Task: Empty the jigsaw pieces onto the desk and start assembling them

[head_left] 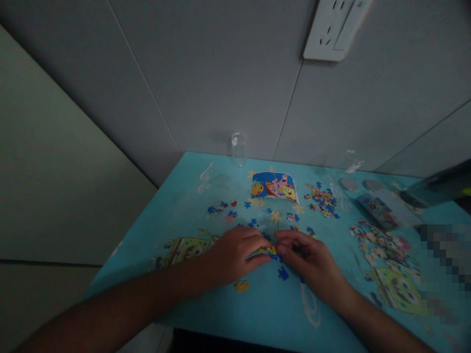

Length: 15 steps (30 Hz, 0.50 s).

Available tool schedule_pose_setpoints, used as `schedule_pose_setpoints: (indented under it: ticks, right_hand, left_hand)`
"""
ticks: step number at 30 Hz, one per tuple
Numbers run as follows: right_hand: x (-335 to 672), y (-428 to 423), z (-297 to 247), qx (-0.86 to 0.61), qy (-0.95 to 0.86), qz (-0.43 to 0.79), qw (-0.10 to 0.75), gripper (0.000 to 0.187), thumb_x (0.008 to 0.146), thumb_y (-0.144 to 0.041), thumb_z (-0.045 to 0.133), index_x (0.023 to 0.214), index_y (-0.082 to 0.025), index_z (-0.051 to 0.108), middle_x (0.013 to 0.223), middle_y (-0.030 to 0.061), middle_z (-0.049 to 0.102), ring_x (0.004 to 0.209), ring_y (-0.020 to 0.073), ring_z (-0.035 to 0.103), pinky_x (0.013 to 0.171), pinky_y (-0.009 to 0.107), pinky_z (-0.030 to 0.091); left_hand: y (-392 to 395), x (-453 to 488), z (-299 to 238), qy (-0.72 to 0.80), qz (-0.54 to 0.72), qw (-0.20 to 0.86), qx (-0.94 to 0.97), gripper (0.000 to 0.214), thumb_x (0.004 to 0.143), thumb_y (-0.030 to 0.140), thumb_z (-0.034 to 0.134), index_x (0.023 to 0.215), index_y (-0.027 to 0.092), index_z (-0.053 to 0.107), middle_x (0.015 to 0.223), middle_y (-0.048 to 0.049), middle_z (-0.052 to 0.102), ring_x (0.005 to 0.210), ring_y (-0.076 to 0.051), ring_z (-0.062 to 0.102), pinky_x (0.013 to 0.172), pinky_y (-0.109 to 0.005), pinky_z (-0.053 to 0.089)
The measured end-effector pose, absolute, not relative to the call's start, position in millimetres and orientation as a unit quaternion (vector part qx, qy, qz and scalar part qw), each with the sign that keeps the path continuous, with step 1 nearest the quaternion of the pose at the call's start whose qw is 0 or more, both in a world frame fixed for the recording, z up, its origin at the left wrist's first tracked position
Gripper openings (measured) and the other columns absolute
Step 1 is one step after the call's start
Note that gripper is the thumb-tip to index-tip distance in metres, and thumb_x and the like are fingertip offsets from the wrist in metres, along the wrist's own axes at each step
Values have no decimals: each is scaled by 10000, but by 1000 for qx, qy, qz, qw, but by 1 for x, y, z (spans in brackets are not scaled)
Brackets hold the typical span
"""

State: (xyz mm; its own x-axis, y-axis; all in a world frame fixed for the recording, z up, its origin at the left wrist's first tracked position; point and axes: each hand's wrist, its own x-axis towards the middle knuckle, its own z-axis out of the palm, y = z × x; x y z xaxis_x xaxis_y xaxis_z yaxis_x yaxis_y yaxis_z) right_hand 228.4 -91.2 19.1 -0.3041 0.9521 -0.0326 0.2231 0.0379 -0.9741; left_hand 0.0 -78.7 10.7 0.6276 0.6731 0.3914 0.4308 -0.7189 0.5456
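Observation:
My left hand [246, 251] and my right hand [308, 256] meet low over the blue table. Between their fingertips are small yellow and blue jigsaw puzzle pieces [272, 251], partly hidden by the fingers. Both hands are closed in a pinch, the left on the pieces' left side, the right on their right edge. A blue piece [283, 273] lies just below the fingertips, and a yellow-orange piece [242, 286] is nearer to me. Beyond the hands sits a slightly curved cartoon picture card [274, 187], with loose pieces [293, 217] scattered between it and my fingers.
A heap of pieces [323, 200] lies right of the card; a smaller group [222, 208] is to the left. Clear plastic cylinders, one a tube [238, 149], stand near the wall. At right are round lids [349, 184] and a box [379, 211]. Cartoon characters decorate the tabletop [147, 230].

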Motion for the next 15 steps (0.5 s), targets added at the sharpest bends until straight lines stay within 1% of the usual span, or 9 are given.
schedule_pose_setpoints:
  ticks: [4, 7, 12, 15]
  right_hand:
    - [230, -92, 18, -459, -632, 522, 342, 243, 899, -370, 706, 1108, -253, 747, 956, 43, 768, 849, 190, 696, 775, 331, 573]
    - [229, -93, 20, -457, -647, 513, 332, 216, 909, -377, 692, 1069, -248, 763, 962, 44, 772, 860, 197, 699, 785, 342, 574]
    - [229, -93, 24, -459, -657, 504, 321, 215, 911, -382, 687, 1047, -239, 772, 854, 30, 752, 753, 170, 669, 673, 297, 555]
    - [228, -92, 24, -462, -667, 492, 314, 192, 906, -371, 688, 1013, -240, 778, 827, 25, 745, 732, 169, 660, 661, 294, 546]
  left_hand:
    - [-80, 0, 11, 332, 293, 162, 882, 226, 960, 382, 648, 919, 161, 669, 834, -35, 686, 800, -178, 645, 756, -313, 499]
    - [-81, -1, 12, 333, 294, 151, 883, 233, 961, 383, 647, 876, 167, 669, 787, -24, 663, 750, -163, 630, 711, -293, 481]
    - [-80, -2, 10, 338, 303, 155, 877, 217, 974, 351, 631, 861, 171, 675, 766, -21, 657, 740, -156, 621, 721, -297, 476]
    - [-81, -1, 10, 327, 300, 155, 883, 190, 973, 320, 629, 863, 171, 669, 782, -18, 671, 762, -157, 631, 744, -303, 476]
